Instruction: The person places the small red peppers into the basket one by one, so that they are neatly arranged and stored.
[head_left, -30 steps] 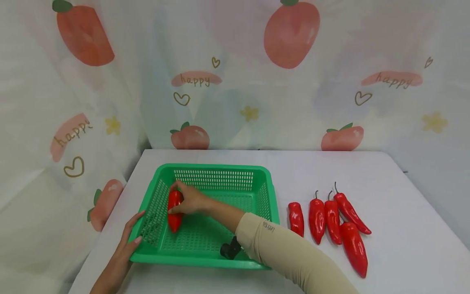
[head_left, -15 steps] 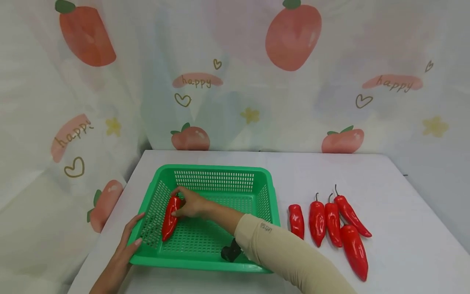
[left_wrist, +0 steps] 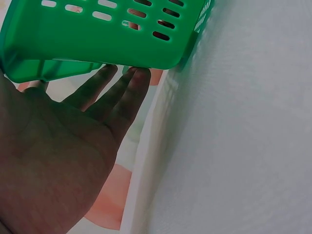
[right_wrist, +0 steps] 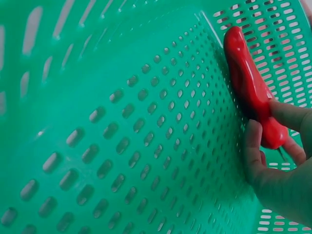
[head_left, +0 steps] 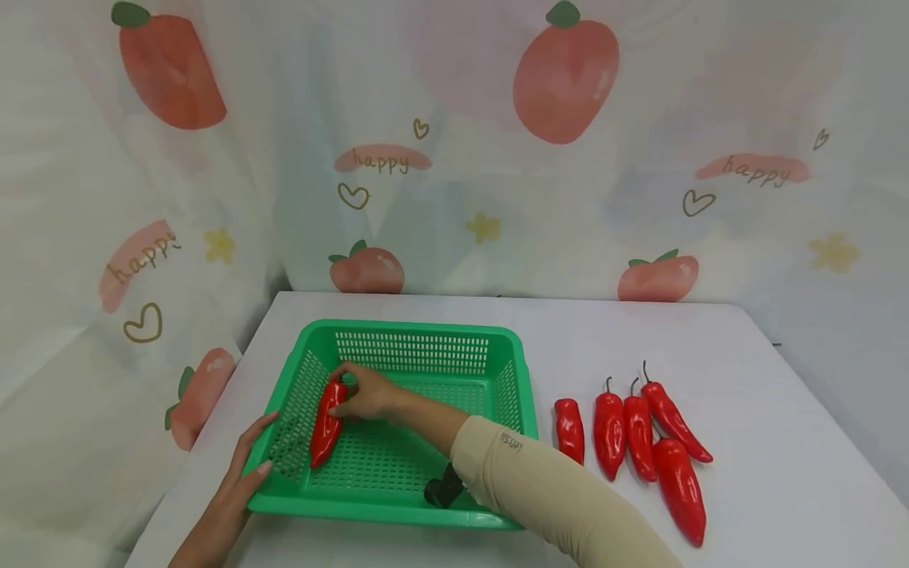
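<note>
In the head view a long red chili pepper (head_left: 325,430) lies at a slant in the left part of a green plastic basket (head_left: 419,517). My right hand (head_left: 367,394) pinches it near its stem end, thumb on one side and fingers on the other. The right wrist view shows the pepper (right_wrist: 246,73) close over the slotted basket floor, its tip near the side wall, the stem poking out below my fingers (right_wrist: 292,117). My left hand (head_left: 230,493) holds the basket's left rim, thumb and a finger over the edge. Beneath the rim, other fingers (left_wrist: 131,92) touch the outer wall.
Right of the basket, several red peppers (head_left: 609,438) lie on the white table (head_left: 767,442), one partly hidden by my right sleeve (head_left: 540,481). A small black device (head_left: 443,487) juts from under that forearm inside the basket. A printed curtain (head_left: 440,221) stands behind the table.
My right hand has lowered the pepper slightly; its lower end has swung left from nearly straight to a slant. My left hand stays at the rim.
</note>
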`<state>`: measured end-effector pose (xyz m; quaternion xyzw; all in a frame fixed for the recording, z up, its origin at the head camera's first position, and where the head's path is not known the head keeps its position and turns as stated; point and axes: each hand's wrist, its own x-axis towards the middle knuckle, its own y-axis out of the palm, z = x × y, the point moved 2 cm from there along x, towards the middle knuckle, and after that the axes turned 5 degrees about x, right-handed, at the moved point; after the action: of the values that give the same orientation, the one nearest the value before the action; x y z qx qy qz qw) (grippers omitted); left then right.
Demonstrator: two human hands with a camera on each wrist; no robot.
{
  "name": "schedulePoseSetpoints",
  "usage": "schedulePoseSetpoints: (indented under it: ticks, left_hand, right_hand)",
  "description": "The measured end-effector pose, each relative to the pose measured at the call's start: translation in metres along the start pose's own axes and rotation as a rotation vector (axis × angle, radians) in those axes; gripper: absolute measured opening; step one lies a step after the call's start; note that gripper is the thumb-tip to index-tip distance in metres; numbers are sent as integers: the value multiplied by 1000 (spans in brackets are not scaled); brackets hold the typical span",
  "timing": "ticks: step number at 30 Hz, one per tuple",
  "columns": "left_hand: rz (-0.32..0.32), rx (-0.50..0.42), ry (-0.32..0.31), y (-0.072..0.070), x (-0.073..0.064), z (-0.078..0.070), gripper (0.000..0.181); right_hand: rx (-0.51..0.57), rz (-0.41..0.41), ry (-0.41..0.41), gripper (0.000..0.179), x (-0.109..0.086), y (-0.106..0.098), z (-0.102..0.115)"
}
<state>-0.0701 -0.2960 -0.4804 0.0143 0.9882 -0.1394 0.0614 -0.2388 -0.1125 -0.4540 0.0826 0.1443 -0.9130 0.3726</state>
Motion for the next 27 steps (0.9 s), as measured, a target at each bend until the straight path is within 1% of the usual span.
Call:
schedulePoseSetpoints:
  ticks: [2,5,9,12,16,19,22,25,27]
  left_hand:
    - [1,0,-20,-1,0,0,56]
    - [0,-2,-22,0,1,-1,57]
    - [-14,4,-33,0,1,-1,58]
    - [-22,7,-45,2,2,0,58]
    - [-25,6,-48,4,3,2,57]
    - [-26,13,-51,5,4,4,57]
    - [-24,21,-57,4,5,4,58]
    - [-20,19,-35,3,4,4,57]
    - [-17,12,-8,2,2,4,57]
  right_hand:
    - [9,-9,2,47,0,0,0]
    - [29,-22,8,47,0,0,0]
    - [21,-44,16,48,0,-1,3]
    - [7,-79,16,47,-2,-3,7]
    - [-24,-131,12,43,-6,-11,17]
    - [-22,-128,15,43,-11,-18,23]
    - [-11,-113,0,44,-15,-23,30]
    - [-14,-107,-24,43,-20,-28,37]
    - [-11,-97,-33,44,-25,-31,42]
